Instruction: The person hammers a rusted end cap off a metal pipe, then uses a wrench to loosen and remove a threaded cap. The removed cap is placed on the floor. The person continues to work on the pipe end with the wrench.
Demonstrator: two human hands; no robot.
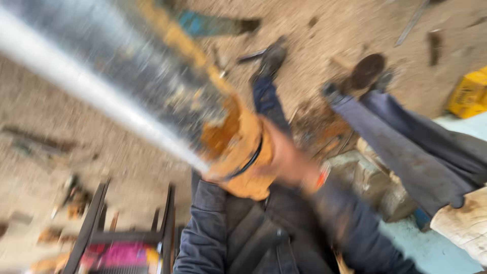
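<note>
- Dirt and sawdust cover the floor (127,147) far below me, with bits of wood and metal lying all over it.
- I hold up a long, shiny metal pipe (101,86). It runs from the far left corner down to the middle, just in front of my chest.
- One end of the pipe has an orange cap (238,152) on it, with rusty brown marks.
- My right hand (289,160) is pressed on that cap, and the fingers look wrapped around its end. The picture is very blurry, so I cannot be sure how tight they hold.
- My left hand is hidden. I only see the dark sleeve (203,223) reaching up under the cap, so I cannot tell if that hand grips anything.
- The pipe is long and looks heavy. If my hand slips off the cap, I think the pipe could drop on my legs (406,137) or my shoe (271,58).
- The far end sticks out where I cannot see it. It could hit something when I swing it.
- A black metal frame (127,228) stands near on the left, just below the pipe. The pipe could bang into it.
- A yellow box (469,94) sits on the far right, well away from the pipe.
- The scraps on the floor could make me trip while my hands are full.
</note>
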